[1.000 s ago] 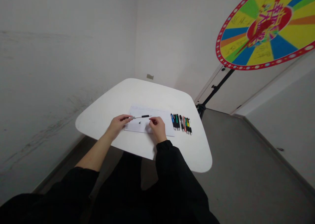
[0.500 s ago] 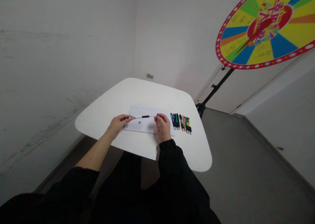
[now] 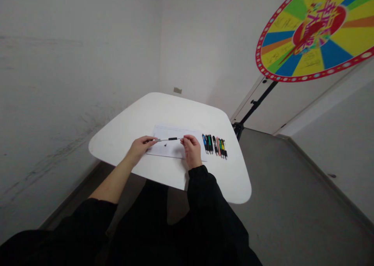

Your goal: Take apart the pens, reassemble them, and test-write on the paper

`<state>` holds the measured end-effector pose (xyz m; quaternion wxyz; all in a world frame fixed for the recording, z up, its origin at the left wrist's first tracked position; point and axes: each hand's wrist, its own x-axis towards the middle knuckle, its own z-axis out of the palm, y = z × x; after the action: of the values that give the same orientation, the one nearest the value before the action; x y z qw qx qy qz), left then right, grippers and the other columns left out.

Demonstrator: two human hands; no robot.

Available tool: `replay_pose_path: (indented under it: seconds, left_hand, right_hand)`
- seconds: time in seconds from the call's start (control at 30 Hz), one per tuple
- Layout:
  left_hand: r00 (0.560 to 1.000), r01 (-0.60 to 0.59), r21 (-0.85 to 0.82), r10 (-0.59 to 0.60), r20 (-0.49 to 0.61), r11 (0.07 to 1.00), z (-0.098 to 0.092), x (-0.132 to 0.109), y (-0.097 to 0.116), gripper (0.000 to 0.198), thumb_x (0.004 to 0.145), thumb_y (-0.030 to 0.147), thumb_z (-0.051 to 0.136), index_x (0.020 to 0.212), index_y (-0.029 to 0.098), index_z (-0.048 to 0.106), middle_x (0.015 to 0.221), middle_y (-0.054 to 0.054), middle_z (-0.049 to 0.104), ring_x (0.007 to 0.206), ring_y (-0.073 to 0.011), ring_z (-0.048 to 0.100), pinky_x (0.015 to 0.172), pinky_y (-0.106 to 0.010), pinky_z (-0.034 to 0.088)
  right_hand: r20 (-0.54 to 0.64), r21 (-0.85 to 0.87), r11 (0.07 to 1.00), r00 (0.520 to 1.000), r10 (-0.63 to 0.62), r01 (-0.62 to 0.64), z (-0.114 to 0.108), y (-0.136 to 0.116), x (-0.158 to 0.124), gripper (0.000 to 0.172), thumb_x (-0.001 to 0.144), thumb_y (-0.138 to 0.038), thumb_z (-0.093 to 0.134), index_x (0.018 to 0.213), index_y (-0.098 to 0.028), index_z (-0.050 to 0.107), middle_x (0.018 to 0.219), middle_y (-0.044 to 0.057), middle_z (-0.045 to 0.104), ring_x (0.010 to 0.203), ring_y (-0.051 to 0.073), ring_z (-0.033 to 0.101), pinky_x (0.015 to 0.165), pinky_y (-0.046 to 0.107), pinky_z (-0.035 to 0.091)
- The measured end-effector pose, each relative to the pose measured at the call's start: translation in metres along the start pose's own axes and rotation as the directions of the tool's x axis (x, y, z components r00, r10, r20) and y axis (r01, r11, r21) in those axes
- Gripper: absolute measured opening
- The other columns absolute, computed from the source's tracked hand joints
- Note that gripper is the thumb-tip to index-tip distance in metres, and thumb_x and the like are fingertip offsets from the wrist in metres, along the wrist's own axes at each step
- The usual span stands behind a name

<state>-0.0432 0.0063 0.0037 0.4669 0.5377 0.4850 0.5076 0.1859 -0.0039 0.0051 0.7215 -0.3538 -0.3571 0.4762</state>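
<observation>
My left hand [image 3: 140,147] is closed on the rear part of a pen [image 3: 173,139] with a pale barrel and a black grip. The pen lies level above a sheet of paper [image 3: 172,152], its front pointing right. At that front end my right hand [image 3: 192,151] pinches a thin, pale piece like a refill [image 3: 180,138], which meets the pen's open end. How far it reaches inside is hidden. A small dark pen tip [image 3: 165,145] lies on the paper below the pen.
Several pens [image 3: 214,145] lie in a row right of the paper on the white table [image 3: 187,108]. A colourful prize wheel [image 3: 315,32] on a black stand [image 3: 254,108] rises behind the table's right side. Walls stand close on the left and behind.
My right hand has shifted slightly left with the refill-like piece, so less of it shows between fingers and pen. My left hand has hardly moved.
</observation>
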Motion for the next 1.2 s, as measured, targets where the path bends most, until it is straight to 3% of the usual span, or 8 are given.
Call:
replay_pose_path:
  seconds: [0.13,0.47,0.8,1.0,1.13,1.2]
  left_hand:
    - [1.0,0.005,0.0,-0.005,0.002,1.0,0.0006,-0.0013,0.0024,0.041,0.066,0.048,0.084,0.095,0.02,0.081,0.071,-0.003,0.066,0.055,-0.0102,0.042,0.049,-0.026,0.026]
    - [0.999,-0.049,0.026,0.049,0.015,0.998,0.0009,-0.0016,0.0044,0.037,0.067,0.047,0.083,0.093,0.021,0.082,0.081,-0.006,0.072,0.068,-0.0158,0.052,0.057,-0.028,0.034]
    - [1.0,0.02,-0.024,-0.02,-0.004,0.999,0.001,0.0002,0.0005,0.04,0.064,0.048,0.085,0.094,0.021,0.082,0.071,-0.003,0.066,0.056,-0.0106,0.041,0.051,-0.027,0.025]
    - [1.0,0.0,-0.011,0.0,-0.001,1.0,0.0002,0.0009,-0.0007,0.04,0.065,0.049,0.085,0.094,0.021,0.082,0.077,-0.005,0.069,0.06,-0.0122,0.046,0.052,-0.027,0.027]
    - [1.0,-0.004,-0.043,0.003,-0.012,0.999,-0.0005,0.0009,0.0,0.041,0.065,0.048,0.085,0.094,0.02,0.081,0.083,-0.006,0.072,0.066,-0.0141,0.052,0.054,-0.026,0.031]
    - [1.0,-0.002,-0.078,0.001,-0.019,0.997,-0.0005,0.0012,0.0001,0.041,0.064,0.047,0.086,0.094,0.021,0.081,0.087,-0.007,0.074,0.073,-0.0161,0.056,0.057,-0.026,0.034]
  right_hand:
    - [0.025,-0.045,0.999,1.0,-0.001,0.002,-0.0002,0.0021,-0.0002,0.022,0.07,-0.031,0.078,0.086,-0.02,0.067,0.079,0.0,0.068,0.08,0.016,0.067,0.083,0.034,0.055]
    - [0.118,-0.166,0.986,0.993,0.002,0.018,-0.0022,0.0051,-0.0034,0.023,0.073,-0.034,0.079,0.09,-0.02,0.071,0.084,0.0,0.068,0.079,0.015,0.065,0.079,0.032,0.055]
    - [0.131,-0.169,0.986,0.991,0.034,-0.011,-0.0043,0.0057,-0.0019,0.03,0.074,-0.039,0.08,0.095,-0.02,0.073,0.087,0.002,0.07,0.082,0.016,0.065,0.078,0.032,0.056]
    - [0.137,-0.189,0.982,0.99,0.043,-0.016,-0.0033,0.0072,-0.0019,0.028,0.074,-0.041,0.079,0.088,-0.018,0.073,0.078,0.001,0.07,0.074,0.015,0.064,0.076,0.032,0.055]
    - [0.14,-0.214,0.977,0.989,0.037,-0.007,-0.0029,0.0051,-0.0026,0.029,0.077,-0.042,0.076,0.097,-0.02,0.073,0.09,0.003,0.071,0.079,0.015,0.064,0.075,0.031,0.055]
    - [0.161,-0.306,0.949,0.987,-0.026,0.076,-0.0041,0.0051,-0.0032,0.028,0.083,-0.041,0.07,0.102,-0.021,0.074,0.099,0.005,0.07,0.083,0.016,0.064,0.076,0.032,0.056]
